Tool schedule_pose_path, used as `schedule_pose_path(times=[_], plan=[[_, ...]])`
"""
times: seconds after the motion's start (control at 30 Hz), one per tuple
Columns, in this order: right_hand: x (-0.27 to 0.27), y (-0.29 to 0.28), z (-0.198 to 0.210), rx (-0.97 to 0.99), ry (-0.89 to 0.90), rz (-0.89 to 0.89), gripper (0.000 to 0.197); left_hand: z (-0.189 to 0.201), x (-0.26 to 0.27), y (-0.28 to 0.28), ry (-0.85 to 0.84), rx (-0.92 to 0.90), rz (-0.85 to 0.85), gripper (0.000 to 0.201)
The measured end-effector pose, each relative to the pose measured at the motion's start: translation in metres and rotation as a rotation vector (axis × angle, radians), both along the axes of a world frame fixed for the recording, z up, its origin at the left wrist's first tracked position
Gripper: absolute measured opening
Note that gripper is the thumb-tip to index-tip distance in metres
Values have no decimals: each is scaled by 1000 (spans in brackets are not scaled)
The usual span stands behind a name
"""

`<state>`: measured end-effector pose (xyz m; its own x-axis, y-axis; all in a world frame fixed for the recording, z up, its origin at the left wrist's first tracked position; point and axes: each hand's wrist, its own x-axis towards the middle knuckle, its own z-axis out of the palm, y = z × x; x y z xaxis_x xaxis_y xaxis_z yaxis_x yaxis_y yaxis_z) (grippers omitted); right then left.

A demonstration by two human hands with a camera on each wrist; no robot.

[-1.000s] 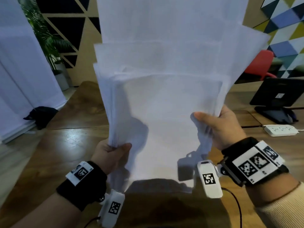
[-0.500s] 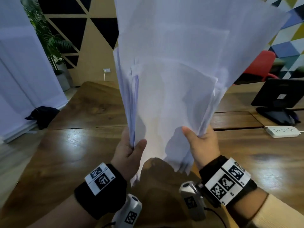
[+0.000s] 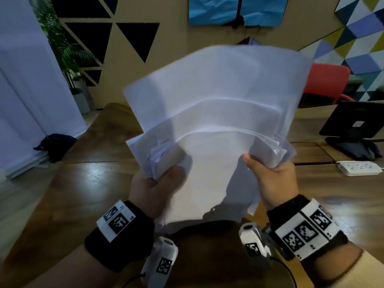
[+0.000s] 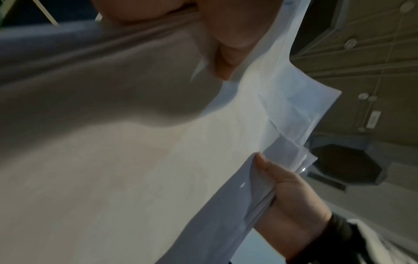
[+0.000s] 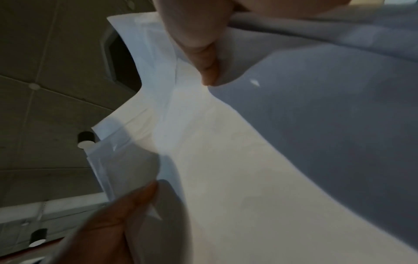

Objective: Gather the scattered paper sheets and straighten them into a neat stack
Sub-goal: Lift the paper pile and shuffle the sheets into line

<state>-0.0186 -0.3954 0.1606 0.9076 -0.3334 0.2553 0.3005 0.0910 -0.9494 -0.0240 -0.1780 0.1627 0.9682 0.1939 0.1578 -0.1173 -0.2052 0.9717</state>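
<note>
My left hand (image 3: pixel 154 185) grips the left edge of the paper sheets (image 3: pixel 216 113), thumb curled over the front. My right hand (image 3: pixel 274 179) pinches their right edge the same way. I see the sheets raised above the wooden table (image 3: pixel 68 196), fanned and uneven at the top. A power strip (image 3: pixel 359 168) lies far right beside a monitor (image 3: pixel 357 121).

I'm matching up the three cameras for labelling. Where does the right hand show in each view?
Head: the right hand is right of centre, pinching the right edge of the paper sheets.
Left wrist: lower right, thumb on the sheets.
Right wrist: top centre, very close and blurred, against the sheets.
Shared landmark: the uneven edges of the sheets beside the grip.
</note>
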Motion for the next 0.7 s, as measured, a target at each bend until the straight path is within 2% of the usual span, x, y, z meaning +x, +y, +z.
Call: schedule_pose_path(times=[0.07,0.17,0.2,0.23,0.33,0.47,0.53,0.57,0.63,0.7], plan=[[-2,-3,5,-13,-83,89,34,5,0,3,-72,-10,-24,16],[1,-5,-3,17,-69,175,81,2,5,7,-64,9,-40,29],[1,-4,-4,26,-51,168,86,0,6,7,-43,5,-36,26],[1,-3,-5,35,-58,166,81,-3,8,8,-23,-18,-33,24],[0,0,4,86,-168,133,49,-9,11,9,22,-70,-34,28],[5,1,24,67,-259,93,39,-14,14,13,28,-94,-40,27],[9,1,32,90,-273,21,8,-17,15,15,21,-96,-44,32],[11,1,35,97,-275,-25,10,-17,15,15,20,-106,-51,34],[13,2,35,95,-235,-96,31,-17,15,13,16,-127,-69,30],[13,2,31,97,-156,-109,38,-16,14,12,13,-146,-71,28]])
